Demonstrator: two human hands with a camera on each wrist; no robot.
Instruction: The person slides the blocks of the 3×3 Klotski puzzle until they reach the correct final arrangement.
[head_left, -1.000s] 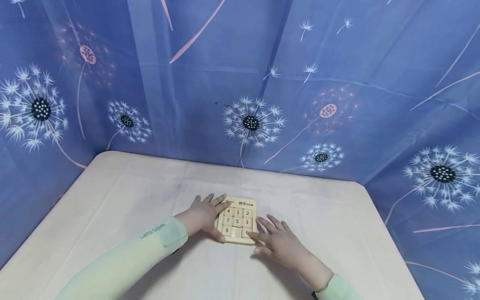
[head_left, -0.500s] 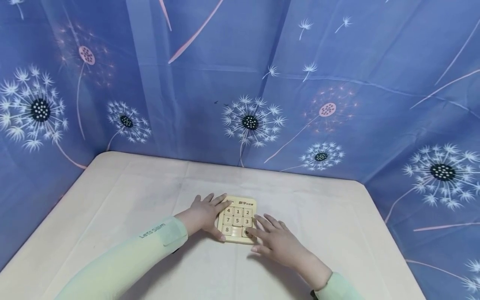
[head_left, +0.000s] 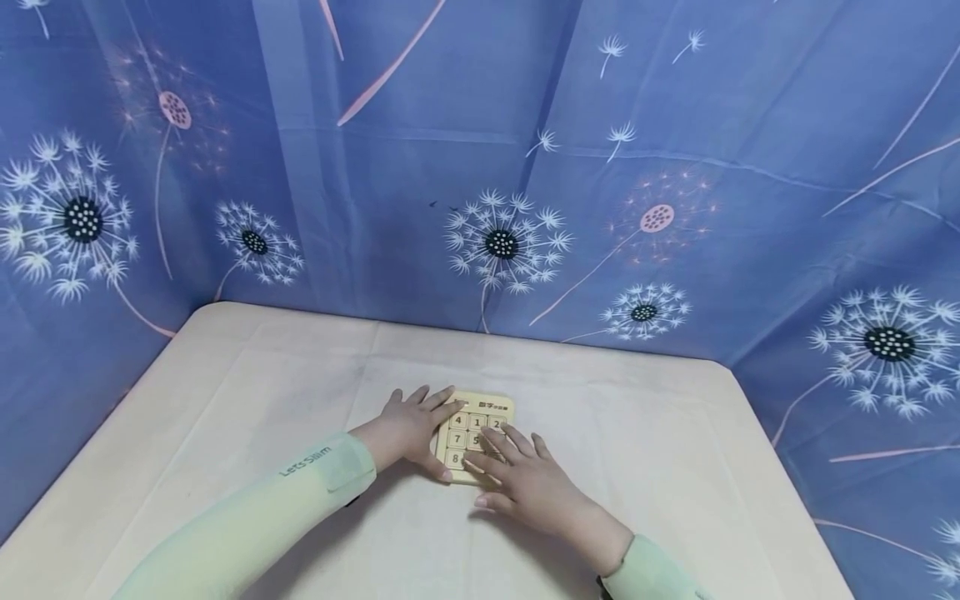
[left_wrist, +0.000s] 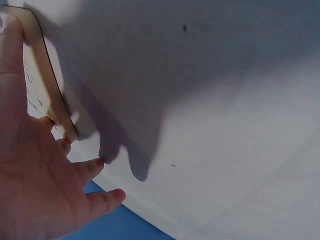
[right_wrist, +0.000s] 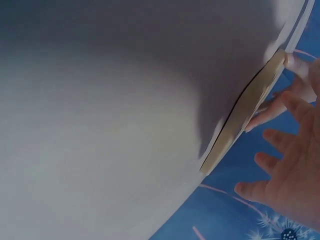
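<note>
A yellow sliding number puzzle [head_left: 458, 422] lies flat on the table in the head view. Tiles 4, 1, 2, 7 and 8 show, and the 5 is partly visible. My left hand [head_left: 408, 429] rests along its left side, with fingers spread at the top left corner and thumb at the lower left one. In the left wrist view that thumb [left_wrist: 11, 50] touches the board's edge. Over the lower right of the puzzle lies my right hand [head_left: 536, 487], fingers extended, index fingertip beside the 8 tile. It hides the bottom row's middle and right tiles.
The table [head_left: 300, 367] has a pale cover. Behind it and at both sides hangs a blue curtain [head_left: 390, 208] with a dandelion print. Both forearms wear light green sleeves [head_left: 255, 508].
My right hand has slid left over the puzzle, its index finger going from the 6 tile to beside the 8. The left hand and the board have stayed put.
</note>
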